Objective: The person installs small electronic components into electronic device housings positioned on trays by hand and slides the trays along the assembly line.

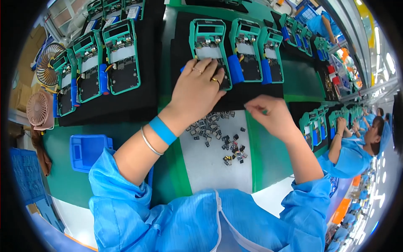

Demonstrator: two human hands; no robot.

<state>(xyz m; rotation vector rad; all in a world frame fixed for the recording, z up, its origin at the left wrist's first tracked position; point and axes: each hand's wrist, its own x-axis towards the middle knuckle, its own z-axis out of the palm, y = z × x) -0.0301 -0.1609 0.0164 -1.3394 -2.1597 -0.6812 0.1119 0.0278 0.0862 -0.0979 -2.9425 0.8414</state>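
Hands: apart from each other. Left hand (196, 86), fingers extended, lies over the near part of a green-framed unit (208, 51); whether it grips cannot be told. Right hand (272, 112), blurred, is bent above the table (273, 161), fingertips near the thumb; whether it holds a part cannot be told.
Far-left fans: brown fan (51, 65) behind a pink fan (37, 108).
Left units: three green-framed units in a row on a black mat (138, 103), the rightmost (121, 56) with a blue cylinder (103, 79) along its left side.
Near-left bin: blue bin (79, 164) on the table.
Centre parts: small dark pieces (215, 132), loosely scattered on a pale panel (210, 178) between the forearms.
Right units: two more green-framed units, just right of the left hand's unit.
Far right: co-worker (350, 153) in blue beside further green-framed units.
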